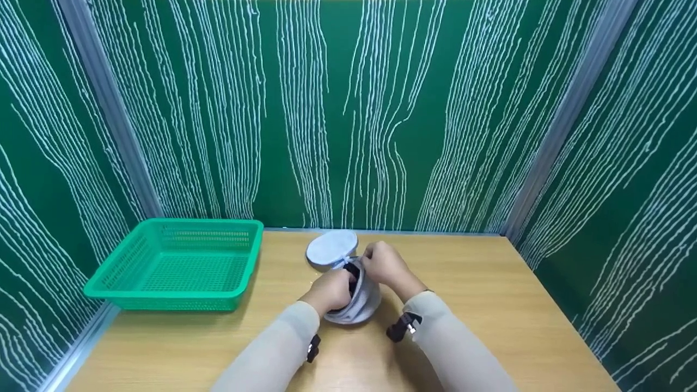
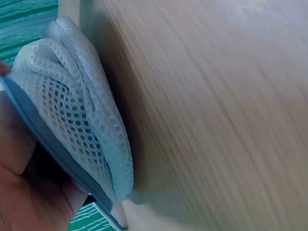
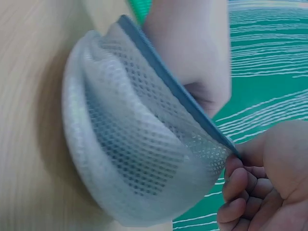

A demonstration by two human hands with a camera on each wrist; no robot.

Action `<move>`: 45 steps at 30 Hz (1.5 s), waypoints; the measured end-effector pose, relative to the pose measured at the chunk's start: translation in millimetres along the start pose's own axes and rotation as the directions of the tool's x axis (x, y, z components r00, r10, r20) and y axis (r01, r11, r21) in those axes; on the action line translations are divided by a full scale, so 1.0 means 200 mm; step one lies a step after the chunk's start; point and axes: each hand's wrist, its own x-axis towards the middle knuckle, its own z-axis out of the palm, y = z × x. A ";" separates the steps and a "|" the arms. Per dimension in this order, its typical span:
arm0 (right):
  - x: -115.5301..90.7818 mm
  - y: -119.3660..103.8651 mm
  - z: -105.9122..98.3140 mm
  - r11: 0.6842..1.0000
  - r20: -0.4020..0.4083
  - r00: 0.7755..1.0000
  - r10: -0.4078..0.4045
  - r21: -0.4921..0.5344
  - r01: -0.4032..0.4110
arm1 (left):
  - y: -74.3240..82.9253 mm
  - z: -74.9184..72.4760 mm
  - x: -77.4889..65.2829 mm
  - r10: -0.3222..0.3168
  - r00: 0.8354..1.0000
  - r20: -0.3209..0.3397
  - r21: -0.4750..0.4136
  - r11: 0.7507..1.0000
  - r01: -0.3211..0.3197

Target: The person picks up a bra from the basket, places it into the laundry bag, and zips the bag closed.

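A pale grey mesh laundry bag (image 1: 366, 307) with a blue-grey zip edge (image 3: 180, 94) stands on the table. Its round lid (image 1: 332, 247) is folded back behind the opening. My left hand (image 1: 331, 291) reaches into the bag, its fingertips hidden inside against a black item (image 1: 353, 270); whether they grip it I cannot tell. At the right end of the opening, my right hand (image 1: 384, 263) pinches the zip edge between thumb and forefinger and draws it taut. The right wrist view shows that pinch, with the other fingers curled.
A green plastic basket (image 1: 174, 299) with slotted sides sits at the left rear of the wooden table (image 1: 463, 283). Green panels with white wavy lines (image 1: 348, 109) enclose the table at the back and both sides. Both sleeves carry small black clips.
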 end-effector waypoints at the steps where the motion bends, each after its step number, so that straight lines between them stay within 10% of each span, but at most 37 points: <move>1: 0.00 0.00 -0.01 1.000 -0.007 1.000 -0.010 0.015 0.010 | 0.00 0.00 0.00 -0.010 1.000 -0.001 0.015 1.000 0.010; 17: 0.04 -0.01 -0.08 0.978 -0.004 0.999 -0.052 0.201 0.052 | -0.03 -0.03 0.01 -0.009 1.000 -0.002 -0.007 1.000 0.009; 29: 0.04 0.14 -0.04 0.977 0.036 0.998 0.059 0.201 -0.065 | 0.02 -0.17 -0.04 -0.052 0.996 -0.076 -0.119 0.992 0.042; 39: 0.04 0.21 -0.05 0.968 0.019 0.996 0.083 0.236 -0.085 | -0.18 -0.23 -0.09 -0.244 0.907 -0.343 -0.295 0.945 0.142; 45: 0.03 0.16 -0.05 0.976 -0.041 0.993 0.113 0.191 -0.103 | -0.31 -0.15 -0.14 -0.337 0.935 -0.111 -0.312 0.905 0.289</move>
